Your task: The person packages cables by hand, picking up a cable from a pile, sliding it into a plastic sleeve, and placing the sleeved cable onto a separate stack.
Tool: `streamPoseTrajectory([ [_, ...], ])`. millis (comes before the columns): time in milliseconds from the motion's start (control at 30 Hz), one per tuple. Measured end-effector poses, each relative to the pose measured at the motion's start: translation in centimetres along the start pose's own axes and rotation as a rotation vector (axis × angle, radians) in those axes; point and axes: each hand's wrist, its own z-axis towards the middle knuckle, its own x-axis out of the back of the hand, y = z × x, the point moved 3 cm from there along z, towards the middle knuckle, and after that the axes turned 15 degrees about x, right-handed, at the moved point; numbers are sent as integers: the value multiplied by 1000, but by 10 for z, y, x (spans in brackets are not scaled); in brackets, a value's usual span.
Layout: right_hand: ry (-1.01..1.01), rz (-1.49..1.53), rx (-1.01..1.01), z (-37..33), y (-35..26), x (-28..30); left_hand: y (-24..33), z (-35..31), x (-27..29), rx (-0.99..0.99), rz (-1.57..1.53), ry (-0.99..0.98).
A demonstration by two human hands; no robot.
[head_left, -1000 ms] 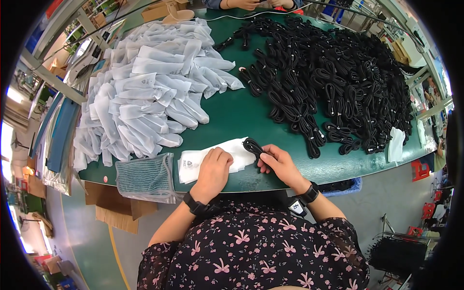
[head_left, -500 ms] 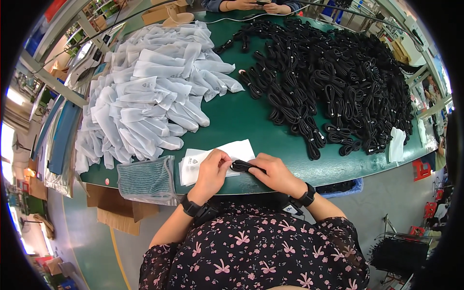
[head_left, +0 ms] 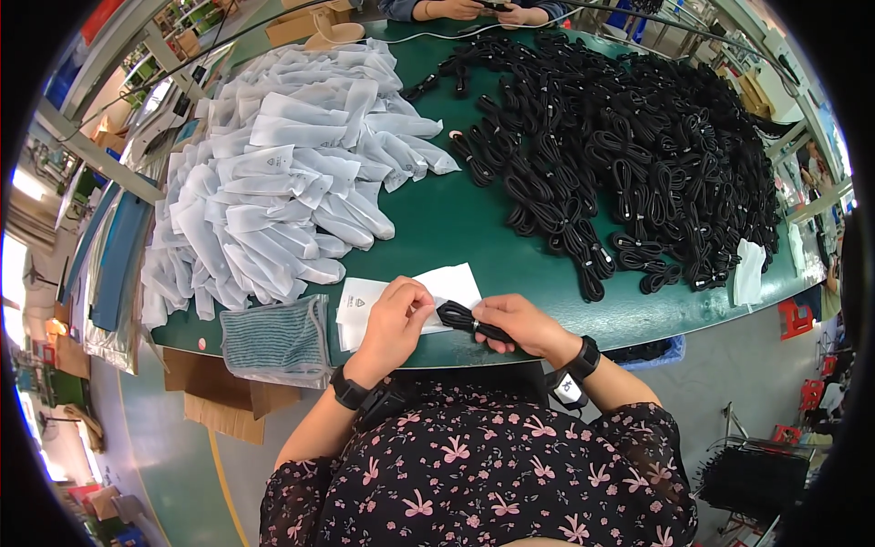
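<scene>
A coiled black cable [head_left: 463, 318] lies in my right hand [head_left: 524, 325], the thumb on top and the fingers curled under the bundle. Its looped end points left, toward my left hand [head_left: 397, 317]. That hand is closed in a pinch over the flat white bags [head_left: 357, 299], and whatever is between its fingertips is hidden. Another white bag [head_left: 456, 281] slants out behind the cable. At the back left rises a heap of filled white bags [head_left: 292, 173]. A large pile of coiled black cables [head_left: 629, 155] covers the right side of the green table [head_left: 437, 228].
A clear bag with a grey-green striped cloth [head_left: 276, 342] sits at the front edge, left of my hands. Below it stands an open cardboard box [head_left: 228, 401]. A blue-lined bin [head_left: 652, 354] is under the table. Across the table, another person's hands [head_left: 492, 11] hold something dark.
My right hand has shifted its grip, with its fingers now under the cable bundle. The cable has moved slightly right, away from my left fingertips.
</scene>
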Motion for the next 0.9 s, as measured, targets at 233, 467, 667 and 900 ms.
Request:
streamPoseTrajectory([
  [233,-4,-46,-3,3,-12,-12,14,-1,-4,-343,249,100],
  [467,157,-1064,981,-1,-39,-29,27,12,9,-169,88,43],
  [667,419,-580,1031,7,-60,-31,26,31,16,25,-322,-143],
  [900,305,-941,1177,17,-91,-11,23,67,83,205,-773,-2],
])
